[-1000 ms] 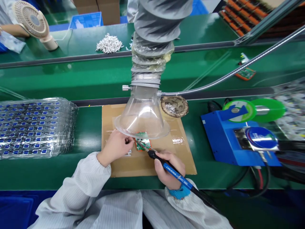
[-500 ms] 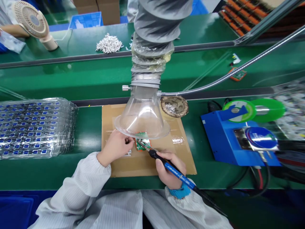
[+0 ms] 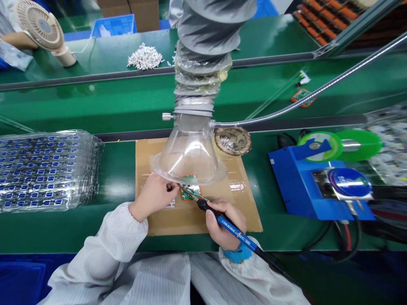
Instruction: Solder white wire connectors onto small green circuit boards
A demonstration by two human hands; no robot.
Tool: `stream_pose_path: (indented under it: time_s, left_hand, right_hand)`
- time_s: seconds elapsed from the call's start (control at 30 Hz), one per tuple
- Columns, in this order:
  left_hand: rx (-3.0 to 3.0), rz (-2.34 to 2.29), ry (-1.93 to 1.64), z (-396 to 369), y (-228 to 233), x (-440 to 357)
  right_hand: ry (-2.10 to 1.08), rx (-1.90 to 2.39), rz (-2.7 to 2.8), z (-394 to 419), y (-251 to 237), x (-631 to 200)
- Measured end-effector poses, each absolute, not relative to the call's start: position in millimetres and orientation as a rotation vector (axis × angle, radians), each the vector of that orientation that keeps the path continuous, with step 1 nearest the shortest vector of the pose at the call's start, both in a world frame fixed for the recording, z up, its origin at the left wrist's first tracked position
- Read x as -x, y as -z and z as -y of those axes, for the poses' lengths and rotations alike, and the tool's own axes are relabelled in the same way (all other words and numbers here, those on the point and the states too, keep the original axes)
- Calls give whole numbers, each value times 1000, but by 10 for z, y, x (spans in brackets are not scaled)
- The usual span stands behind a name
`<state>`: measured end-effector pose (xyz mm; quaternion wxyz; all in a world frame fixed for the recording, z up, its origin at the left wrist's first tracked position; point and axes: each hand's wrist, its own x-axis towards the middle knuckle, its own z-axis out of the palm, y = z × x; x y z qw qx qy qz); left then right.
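My right hand (image 3: pixel 224 224) grips a blue-handled soldering iron (image 3: pixel 233 231), its metal tip resting on a small green circuit board (image 3: pixel 190 191) with an orange edge. My left hand (image 3: pixel 154 195) pinches something thin at the board's left edge; whether it is solder wire I cannot tell. The board lies on a brown cardboard mat (image 3: pixel 190 216), partly under the clear funnel of a fume extractor (image 3: pixel 189 159) hanging from a grey hose.
Stacked clear trays of small blue parts (image 3: pixel 47 169) lie left. A blue soldering station (image 3: pixel 313 186) with green solder spools (image 3: pixel 337 146) stands right, cables trailing. A tin of solder dross (image 3: pixel 232 140) sits behind the mat. Another board (image 3: pixel 302 95) rides the far conveyor. A fan (image 3: pixel 43 29) stands far left.
The circuit board on the far conveyor has drifted left. My hands and the soldering iron have barely shifted on the board.
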<state>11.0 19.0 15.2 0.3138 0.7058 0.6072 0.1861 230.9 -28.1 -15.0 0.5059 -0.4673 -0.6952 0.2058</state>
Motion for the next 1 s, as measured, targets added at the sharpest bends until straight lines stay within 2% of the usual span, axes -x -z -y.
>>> stream_pose_path:
  time_s: [0.43,0.7,1.0]
  left_hand:
    - [-1840,-1605,-496,-187,-144,-111]
    - [-1842,-1609,-501,-182,-138,-107]
    - [-1839,-1594,-495,-188,-144,-109]
  right_hand:
    - [-481,1080,1679,280,160,-2323]
    - [-557,1158,1400,314,300,-2388]
    - [-395,951,1727,233,124,-2278]
